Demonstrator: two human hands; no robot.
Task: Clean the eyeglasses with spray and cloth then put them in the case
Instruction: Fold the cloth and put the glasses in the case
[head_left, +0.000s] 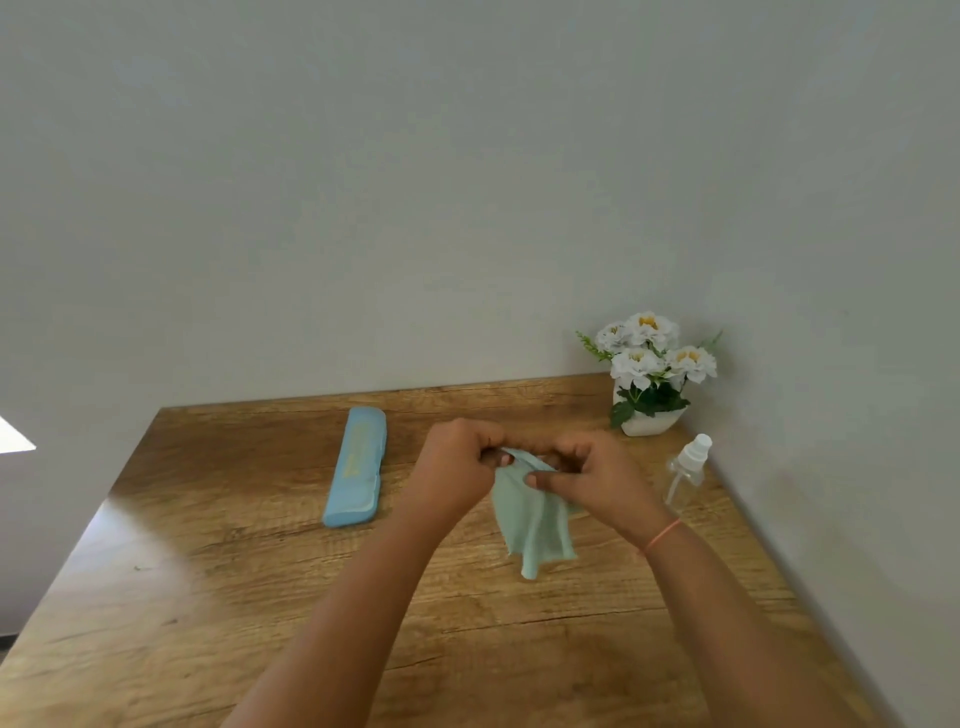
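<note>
Left hand (457, 467) and right hand (597, 478) fingers curled, pinching cloth (535, 525) | eyeglasses not discernible

A pale green cloth (540, 525), a light blue case (356, 467), white flowers (638, 364) with yellow middles and a brown streaky table (234, 597) are seen.

Both forearms extended forward; left hand (457, 467) and right hand (597, 478) meet at centre, fingers (540, 480) curled, pinching the cloth (535, 525).
</note>
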